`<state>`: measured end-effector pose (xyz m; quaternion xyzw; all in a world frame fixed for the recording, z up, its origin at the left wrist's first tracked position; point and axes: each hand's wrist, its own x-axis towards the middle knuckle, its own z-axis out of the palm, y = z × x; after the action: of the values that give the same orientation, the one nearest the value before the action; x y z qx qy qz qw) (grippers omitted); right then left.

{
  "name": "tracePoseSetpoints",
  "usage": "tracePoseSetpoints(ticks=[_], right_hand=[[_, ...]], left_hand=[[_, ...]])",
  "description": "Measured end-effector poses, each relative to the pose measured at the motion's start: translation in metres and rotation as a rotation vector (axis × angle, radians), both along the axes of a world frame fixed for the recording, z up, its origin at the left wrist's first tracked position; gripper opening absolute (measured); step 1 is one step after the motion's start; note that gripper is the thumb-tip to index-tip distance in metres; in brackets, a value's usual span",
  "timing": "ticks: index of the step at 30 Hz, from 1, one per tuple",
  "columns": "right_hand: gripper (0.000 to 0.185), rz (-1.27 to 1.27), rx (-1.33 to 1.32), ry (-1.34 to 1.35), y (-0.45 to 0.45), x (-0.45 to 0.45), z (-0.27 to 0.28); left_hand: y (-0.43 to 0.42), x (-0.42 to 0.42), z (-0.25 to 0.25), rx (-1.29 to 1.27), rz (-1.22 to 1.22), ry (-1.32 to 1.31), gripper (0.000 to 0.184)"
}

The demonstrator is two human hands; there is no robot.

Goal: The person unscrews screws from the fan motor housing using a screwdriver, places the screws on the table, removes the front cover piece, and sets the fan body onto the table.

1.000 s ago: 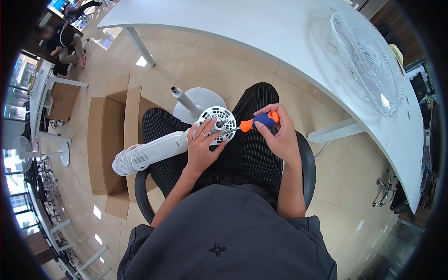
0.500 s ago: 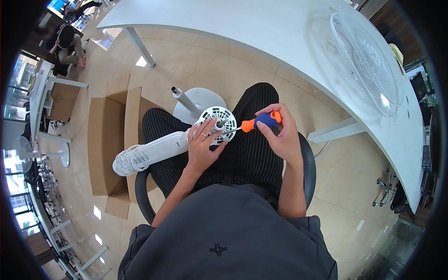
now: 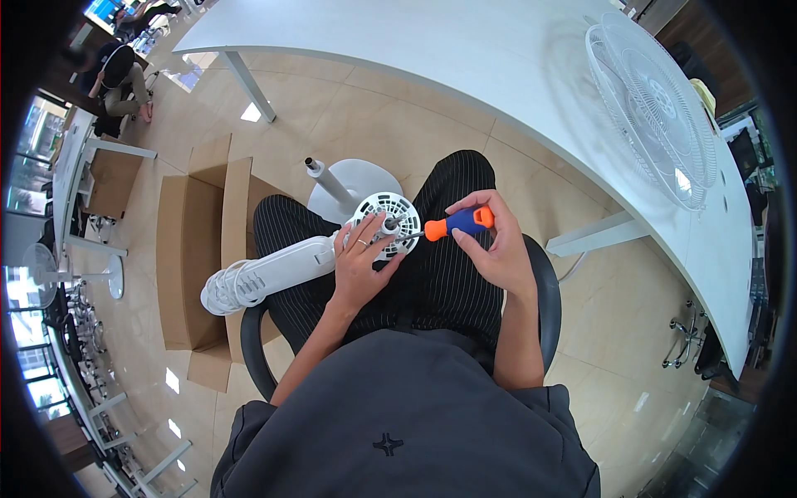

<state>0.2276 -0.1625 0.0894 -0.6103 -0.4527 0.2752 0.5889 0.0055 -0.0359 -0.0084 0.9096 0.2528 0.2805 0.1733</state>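
Across my lap lies a white fan body [image 3: 290, 262], its power cord [image 3: 235, 286] coiled around the left end. At its right end is a round slotted motor housing [image 3: 397, 202] with a metal shaft in the middle. My left hand [image 3: 359, 264] grips this motor housing near the shaft, fingers on top and thumb at the lower edge. In my right hand [image 3: 502, 249] is a screwdriver [image 3: 459, 223] with an orange and blue handle, pointing left. Its blade reaches the housing beside the shaft; the exact tip contact is hidden by my left fingers.
A fan stand [image 3: 365, 184] with a round base is on the floor ahead. Left of my legs stands an open cardboard box [image 3: 189, 266]. Wire fan grilles [image 3: 656, 108] lie on the white table [image 3: 465, 41]. Another person [image 3: 124, 79] sits far left.
My right hand and the screwdriver have shifted slightly left and down, and the handle has turned a little. My left hand keeps its hold on the motor housing.
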Motion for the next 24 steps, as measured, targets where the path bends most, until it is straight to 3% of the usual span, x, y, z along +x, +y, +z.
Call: tracePoseSetpoints(ticks=[24], right_hand=[[0.037,0.079,-0.059,-0.083,-0.005,0.002,0.014]], left_hand=[[0.0,0.001,-0.001,-0.003,0.01,-0.021,0.033]])
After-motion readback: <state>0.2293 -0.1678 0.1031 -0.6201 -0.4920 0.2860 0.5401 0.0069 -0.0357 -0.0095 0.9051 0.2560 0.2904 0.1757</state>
